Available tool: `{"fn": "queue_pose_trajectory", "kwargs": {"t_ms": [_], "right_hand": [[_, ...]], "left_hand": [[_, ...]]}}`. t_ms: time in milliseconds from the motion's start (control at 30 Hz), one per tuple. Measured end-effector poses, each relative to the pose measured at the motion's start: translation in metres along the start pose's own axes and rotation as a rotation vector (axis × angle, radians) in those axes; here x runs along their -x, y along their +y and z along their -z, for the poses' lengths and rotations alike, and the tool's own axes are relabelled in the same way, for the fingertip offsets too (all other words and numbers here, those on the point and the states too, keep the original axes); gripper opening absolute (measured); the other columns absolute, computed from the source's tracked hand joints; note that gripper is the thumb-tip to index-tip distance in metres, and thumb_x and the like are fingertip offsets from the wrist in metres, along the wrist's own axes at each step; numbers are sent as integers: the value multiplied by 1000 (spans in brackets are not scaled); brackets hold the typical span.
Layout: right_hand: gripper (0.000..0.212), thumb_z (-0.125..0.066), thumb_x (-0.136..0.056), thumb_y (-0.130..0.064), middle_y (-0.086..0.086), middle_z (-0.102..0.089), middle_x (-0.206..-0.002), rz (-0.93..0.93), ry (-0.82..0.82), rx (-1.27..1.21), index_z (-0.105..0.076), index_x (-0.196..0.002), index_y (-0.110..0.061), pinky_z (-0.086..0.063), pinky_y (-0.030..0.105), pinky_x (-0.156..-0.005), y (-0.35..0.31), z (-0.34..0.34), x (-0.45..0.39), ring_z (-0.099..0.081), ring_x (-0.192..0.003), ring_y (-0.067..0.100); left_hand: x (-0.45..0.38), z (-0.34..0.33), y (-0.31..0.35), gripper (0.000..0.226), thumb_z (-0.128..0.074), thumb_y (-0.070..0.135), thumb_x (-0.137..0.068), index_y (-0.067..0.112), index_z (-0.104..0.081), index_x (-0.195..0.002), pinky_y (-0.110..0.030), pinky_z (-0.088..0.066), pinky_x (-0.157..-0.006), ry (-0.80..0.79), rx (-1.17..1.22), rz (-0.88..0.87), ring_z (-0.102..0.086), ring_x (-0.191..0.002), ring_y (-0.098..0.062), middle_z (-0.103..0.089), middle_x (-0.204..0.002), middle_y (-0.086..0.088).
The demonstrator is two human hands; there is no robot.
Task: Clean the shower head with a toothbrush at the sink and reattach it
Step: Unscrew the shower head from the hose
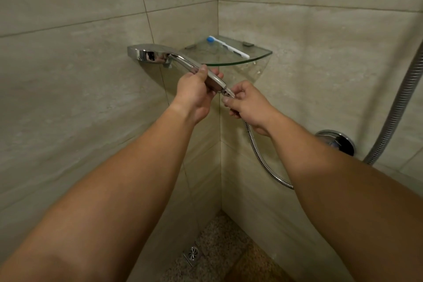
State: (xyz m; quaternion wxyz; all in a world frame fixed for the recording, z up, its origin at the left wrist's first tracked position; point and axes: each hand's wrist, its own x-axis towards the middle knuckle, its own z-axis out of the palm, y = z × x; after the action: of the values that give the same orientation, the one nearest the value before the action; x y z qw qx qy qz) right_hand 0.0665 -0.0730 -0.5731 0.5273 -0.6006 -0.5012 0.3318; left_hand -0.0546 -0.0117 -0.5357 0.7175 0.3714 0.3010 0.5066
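A chrome shower head (151,54) points left in front of the tiled corner, its handle running down to the right. My left hand (194,93) grips the handle near its lower end. My right hand (248,104) pinches the hose nut (226,92) right at the handle's tip. The metal hose (261,155) hangs down from my right hand and passes behind my right forearm. A white toothbrush (229,47) with a blue head lies on the glass corner shelf (256,58) just above my hands.
Tiled walls meet in a corner straight ahead. A round chrome valve plate (336,142) sits on the right wall, with another stretch of hose (398,107) rising beside it. A square floor drain (192,255) lies on the pebble floor below.
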Motion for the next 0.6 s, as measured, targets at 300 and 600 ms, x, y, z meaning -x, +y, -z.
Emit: {"fn": "queue_pose_trajectory", "kwargs": {"t_ms": [300, 600], "right_hand": [[10, -58, -96, -19, 9, -64, -87, -3, 1, 26, -50, -101, -18, -43, 24, -55, 4, 9, -12, -53, -60, 12], [11, -59, -95, -17, 8, -62, -82, -6, 20, 76, -51, -94, -25, -40, 29, -59, 10, 15, -22, -51, -61, 13]], "left_hand": [[-8, -6, -4, 18, -44, 16, -111, 5, -57, -104, -36, -58, -83, 21, 0, -9, -67, -105, -26, -67, -103, -15], [-16, -8, -8, 17, -45, 14, -110, 7, -55, -98, -36, -56, -83, 45, 19, -5, -66, -98, -24, -66, -100, -13]]}}
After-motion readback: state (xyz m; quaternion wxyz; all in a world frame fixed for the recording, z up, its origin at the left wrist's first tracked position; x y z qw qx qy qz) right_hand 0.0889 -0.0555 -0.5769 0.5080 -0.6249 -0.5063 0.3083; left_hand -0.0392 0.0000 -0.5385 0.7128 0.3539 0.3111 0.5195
